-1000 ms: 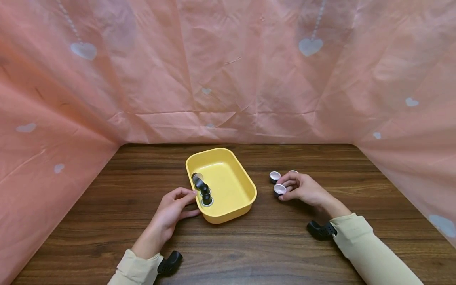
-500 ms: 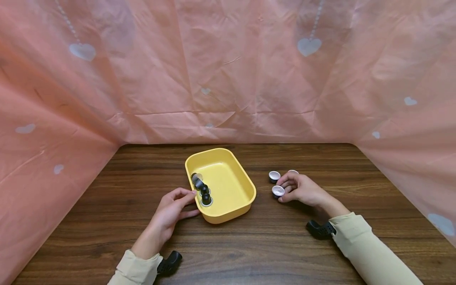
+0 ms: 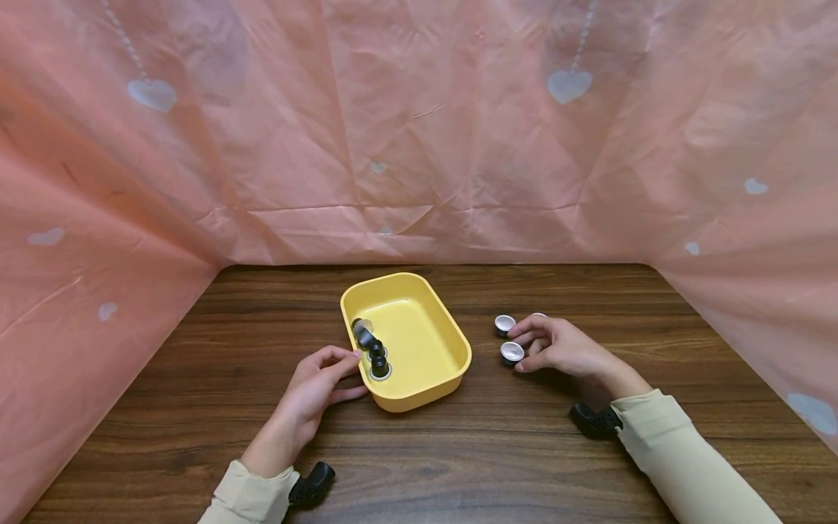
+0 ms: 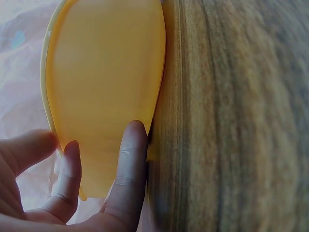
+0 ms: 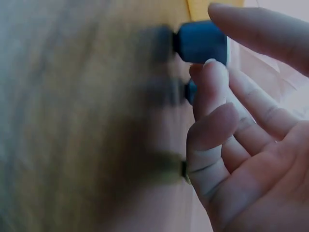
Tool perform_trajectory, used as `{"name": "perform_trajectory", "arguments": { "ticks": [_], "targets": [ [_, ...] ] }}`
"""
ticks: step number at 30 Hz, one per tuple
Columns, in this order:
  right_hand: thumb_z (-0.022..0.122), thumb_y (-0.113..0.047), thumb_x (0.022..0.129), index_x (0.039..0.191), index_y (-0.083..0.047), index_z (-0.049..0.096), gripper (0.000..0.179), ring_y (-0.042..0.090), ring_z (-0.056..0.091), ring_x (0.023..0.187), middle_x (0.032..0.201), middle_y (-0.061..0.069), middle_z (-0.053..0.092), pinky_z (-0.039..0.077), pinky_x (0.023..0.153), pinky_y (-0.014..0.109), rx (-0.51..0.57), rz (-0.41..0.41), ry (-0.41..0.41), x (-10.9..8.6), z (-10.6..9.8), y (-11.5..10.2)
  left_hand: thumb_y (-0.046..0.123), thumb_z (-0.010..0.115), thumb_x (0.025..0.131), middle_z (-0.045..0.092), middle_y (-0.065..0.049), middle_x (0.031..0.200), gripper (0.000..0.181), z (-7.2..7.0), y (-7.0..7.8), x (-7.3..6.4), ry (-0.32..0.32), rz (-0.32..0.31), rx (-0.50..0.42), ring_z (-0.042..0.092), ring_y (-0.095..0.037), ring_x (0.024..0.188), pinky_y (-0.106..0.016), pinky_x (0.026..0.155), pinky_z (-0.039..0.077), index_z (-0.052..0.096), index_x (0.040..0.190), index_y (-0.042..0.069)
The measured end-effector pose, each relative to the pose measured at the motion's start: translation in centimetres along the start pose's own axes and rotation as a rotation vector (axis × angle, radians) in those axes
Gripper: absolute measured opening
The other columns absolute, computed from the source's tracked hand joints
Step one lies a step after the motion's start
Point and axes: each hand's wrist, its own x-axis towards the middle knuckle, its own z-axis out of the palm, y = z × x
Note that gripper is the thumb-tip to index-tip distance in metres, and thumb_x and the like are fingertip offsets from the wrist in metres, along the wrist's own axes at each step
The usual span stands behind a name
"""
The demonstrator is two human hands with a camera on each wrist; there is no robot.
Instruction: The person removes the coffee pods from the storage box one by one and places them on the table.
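My left hand (image 3: 314,389) holds the left side of the yellow tray (image 3: 428,397). Two of its fingertips meet at the rim, and another finger lies along the outer wall, low by the tabletop, in the left wrist view. My right hand (image 3: 566,349) is around a dark coffee capsule (image 3: 512,354) standing foil side up on the table, thumb and fingers loosely spread about it. In the right wrist view this blue capsule (image 5: 200,42) sits between thumb and a fingertip; firm contact is unclear. Another capsule (image 3: 504,325) stands behind it, and a third capsule (image 3: 539,315) is mostly hidden by the hand.
Inside the tray, several black capsules (image 3: 380,367) line the left wall, the nearest ones foil side down. A wooden tabletop (image 3: 452,466) lies beneath everything. Pink curtain (image 3: 419,145) with pale hearts encloses the back and sides.
The front capsule has come slightly down and left onto the table. My right hand's thumb and fingers have since loosened and shifted a little right. The left hand and tray look unmoved.
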Motion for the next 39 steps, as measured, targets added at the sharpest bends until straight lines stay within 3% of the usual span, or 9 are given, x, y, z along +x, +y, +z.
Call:
{"name": "perform_trajectory", "arguments": {
  "ticks": [16, 26, 30, 34, 39],
  "targets": [
    [0.090, -0.011, 0.084, 0.131, 0.002, 0.066, 0.054, 0.010, 0.062, 0.079, 0.126, 0.021, 0.076, 0.055, 0.068, 0.022, -0.084, 0.007, -0.004, -0.8, -1.5, -1.2, 0.022, 0.070, 0.107, 0.059, -0.011, 0.124, 0.025, 0.1, -0.2, 0.1, -0.010, 0.002, 0.004, 0.070, -0.019, 0.108, -0.045, 0.097, 0.069, 0.064, 0.113, -0.002],
    [0.082, -0.025, 0.097, 0.127, -0.005, 0.072, 0.037, 0.010, 0.072, 0.095, 0.120, 0.015, 0.077, 0.062, 0.079, 0.022, -0.159, -0.030, 0.140, -1.2, -2.1, -2.2, 0.020, 0.069, 0.107, 0.060, -0.011, 0.124, 0.025, 0.1, 0.1, 0.0, -0.010, 0.015, 0.007, 0.070, -0.019, 0.108, -0.044, 0.097, 0.069, 0.064, 0.114, -0.003],
    [0.079, -0.024, 0.100, 0.131, 0.000, 0.070, 0.040, 0.005, 0.074, 0.103, 0.126, 0.017, 0.077, 0.062, 0.088, 0.018, -0.074, -0.058, 0.191, -1.3, -2.4, -3.1, 0.019, 0.069, 0.107, 0.060, -0.010, 0.119, 0.022, 0.0, 0.4, 0.1, 0.001, 0.029, -0.004, 0.070, -0.019, 0.107, -0.044, 0.096, 0.069, 0.065, 0.111, -0.002],
    [0.076, -0.015, 0.102, 0.133, 0.008, 0.066, 0.040, 0.004, 0.077, 0.104, 0.122, 0.009, 0.081, 0.063, 0.090, 0.016, 0.039, -0.116, 0.194, -1.4, -2.5, -3.3, 0.019, 0.070, 0.106, 0.060, -0.009, 0.117, 0.021, 0.1, 0.2, 0.1, 0.003, 0.037, -0.012, 0.069, -0.018, 0.105, -0.045, 0.096, 0.069, 0.066, 0.108, -0.002],
    [0.076, -0.013, 0.101, 0.129, 0.009, 0.067, 0.037, 0.009, 0.078, 0.097, 0.113, 0.000, 0.082, 0.065, 0.086, 0.020, 0.049, -0.129, 0.199, -1.7, -2.1, -2.8, 0.020, 0.071, 0.106, 0.061, -0.010, 0.120, 0.023, 0.2, -0.6, 0.0, 0.002, 0.034, -0.011, 0.069, -0.018, 0.105, -0.047, 0.094, 0.070, 0.067, 0.107, -0.002]
  ]
}}
